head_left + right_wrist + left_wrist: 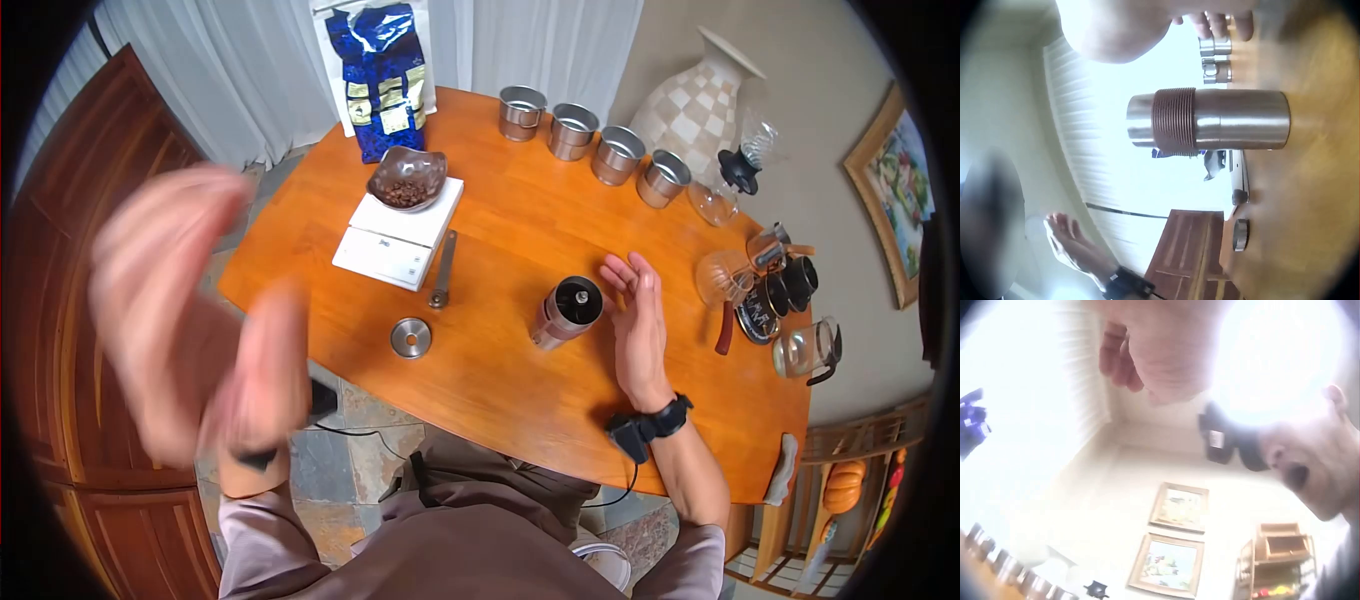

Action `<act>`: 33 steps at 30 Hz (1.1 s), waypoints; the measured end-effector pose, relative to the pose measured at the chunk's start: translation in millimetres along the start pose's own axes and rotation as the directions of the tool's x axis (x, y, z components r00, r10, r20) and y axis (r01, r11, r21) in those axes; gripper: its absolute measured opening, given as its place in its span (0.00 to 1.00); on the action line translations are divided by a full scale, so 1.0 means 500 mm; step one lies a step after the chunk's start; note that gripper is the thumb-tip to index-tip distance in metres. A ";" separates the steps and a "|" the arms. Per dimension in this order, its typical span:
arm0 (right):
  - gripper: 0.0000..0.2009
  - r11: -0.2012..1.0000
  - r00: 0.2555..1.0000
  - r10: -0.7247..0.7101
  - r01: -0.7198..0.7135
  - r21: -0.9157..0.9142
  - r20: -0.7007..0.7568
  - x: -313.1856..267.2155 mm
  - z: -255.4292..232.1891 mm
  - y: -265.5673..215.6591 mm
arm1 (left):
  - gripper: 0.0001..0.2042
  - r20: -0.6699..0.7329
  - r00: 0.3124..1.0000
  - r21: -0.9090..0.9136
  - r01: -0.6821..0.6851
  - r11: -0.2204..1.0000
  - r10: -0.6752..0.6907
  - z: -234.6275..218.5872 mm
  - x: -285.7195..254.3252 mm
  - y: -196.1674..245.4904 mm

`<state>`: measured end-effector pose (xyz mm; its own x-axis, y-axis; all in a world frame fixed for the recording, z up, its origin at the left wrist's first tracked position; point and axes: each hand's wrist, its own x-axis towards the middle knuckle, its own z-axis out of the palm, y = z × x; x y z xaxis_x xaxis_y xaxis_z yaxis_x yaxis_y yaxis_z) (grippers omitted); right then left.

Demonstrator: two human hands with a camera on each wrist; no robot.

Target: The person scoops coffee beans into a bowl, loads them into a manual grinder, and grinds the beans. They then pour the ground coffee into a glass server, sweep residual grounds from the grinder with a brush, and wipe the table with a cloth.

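My left hand (190, 320) is raised in the air at the left, blurred, with nothing in it. My right hand (640, 330) rests on its edge on the table, fingers loosely extended, just right of a hand coffee grinder (562, 318). The grinder stands upright with its top off, showing a dark interior and central shaft; the right wrist view shows its steel body (1241, 119) and ribbed brown band (1174, 120). Left of it lie a round metal lid (411, 338) and a crank handle (444, 272). A white scale (380, 256) carries a dark bowl (425, 165) of coffee beans (405, 194).
A blue coffee bag (385, 80) stands at the back. Several steel cups (572, 132) line the far edge, near a checkered vase (690, 105). Glass coffee ware, including a carafe (800, 350), crowds the right side. The wooden table's (480, 390) front edge is near my body.
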<state>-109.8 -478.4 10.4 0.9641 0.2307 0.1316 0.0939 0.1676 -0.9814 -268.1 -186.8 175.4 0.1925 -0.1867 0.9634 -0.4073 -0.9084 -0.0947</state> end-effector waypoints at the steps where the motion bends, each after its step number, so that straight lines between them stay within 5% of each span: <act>1: 0.34 0.988 0.996 0.088 -0.084 0.133 -0.024 0.014 0.002 0.008 | 0.12 -0.061 0.969 -0.037 0.236 0.971 -0.238 0.034 -0.035 -0.016; 2: 0.34 0.987 0.996 0.089 -0.086 0.135 -0.012 0.028 0.003 0.017 | 0.07 -0.073 0.921 -0.036 0.382 0.923 -0.384 0.060 -0.057 -0.047; 3: 0.34 0.978 0.993 0.116 -0.113 0.177 -0.009 0.041 0.004 0.025 | 0.07 0.007 0.763 -0.114 0.642 0.758 -0.646 0.078 -0.086 -0.079; 4: 0.33 0.965 0.989 0.147 -0.142 0.219 -0.007 0.049 0.007 0.034 | 0.09 0.108 0.533 -0.165 0.842 0.513 -0.839 0.092 -0.122 -0.116; 6: 0.31 0.952 0.986 0.163 -0.150 0.268 -0.024 0.060 0.011 0.047 | 0.14 0.237 0.303 -0.278 0.932 0.234 -0.923 0.129 -0.218 -0.217; 7: 0.29 0.957 0.989 0.145 -0.136 0.258 -0.016 0.062 0.006 0.056 | 0.14 0.234 0.307 -0.274 0.931 0.241 -0.922 0.141 -0.241 -0.229; 9: 0.27 0.965 0.994 0.105 -0.100 0.243 -0.008 0.059 0.006 0.061 | 0.21 0.310 0.105 -0.324 0.946 -0.002 -0.945 0.163 -0.253 -0.243; 16: 0.25 0.989 0.997 0.067 -0.070 0.132 0.030 0.041 0.008 0.052 | 0.26 0.492 0.037 0.100 0.990 0.099 -0.870 0.228 -0.230 -0.248; 21: 0.24 0.992 0.995 0.071 -0.078 0.097 0.069 0.040 0.011 0.055 | 0.24 0.491 0.031 0.082 0.993 0.082 -0.870 0.235 -0.226 -0.234; 23: 0.24 0.992 0.994 0.071 -0.078 0.094 0.077 0.038 0.013 0.053 | 0.21 0.534 0.082 0.054 0.990 0.130 -0.841 0.239 -0.227 -0.235; 30: 0.23 0.994 0.994 0.064 -0.071 0.080 0.094 0.037 0.014 0.049 | 0.17 0.521 0.056 -0.015 0.998 0.057 -0.852 0.223 -0.237 -0.244; 33: 0.22 0.994 0.992 0.066 -0.075 0.085 0.104 0.038 0.014 0.050 | 0.14 0.524 -0.029 0.065 0.998 0.006 -0.851 0.234 -0.222 -0.232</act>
<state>-90.8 -463.3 -10.4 0.9372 0.3392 0.0807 0.0002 0.2310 -0.9729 -137.6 -104.5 50.0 0.8091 0.5824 -0.0787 0.2475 -0.2163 0.9444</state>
